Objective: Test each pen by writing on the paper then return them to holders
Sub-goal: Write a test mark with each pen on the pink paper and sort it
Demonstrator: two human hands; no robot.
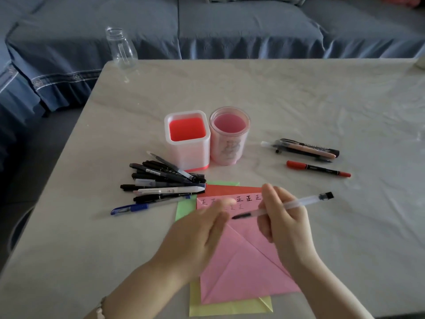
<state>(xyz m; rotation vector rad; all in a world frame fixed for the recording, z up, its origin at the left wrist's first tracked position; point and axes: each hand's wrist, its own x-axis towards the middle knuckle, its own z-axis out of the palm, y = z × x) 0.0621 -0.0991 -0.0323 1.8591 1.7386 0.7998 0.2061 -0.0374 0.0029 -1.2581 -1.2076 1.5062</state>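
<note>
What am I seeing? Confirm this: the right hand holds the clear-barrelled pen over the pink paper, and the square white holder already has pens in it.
Not quite. In the head view the square white plastic holder with the red floor is empty. The right hand does hold the clear-barrelled pen over the pink paper.

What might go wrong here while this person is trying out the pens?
The pen in the right hand points its dark end at the left hand; if uncapped, it may ink the fingers. The loose pen pile overlaps the paper, so sliding the sheet might scatter pens or mix tested with untested.
</note>
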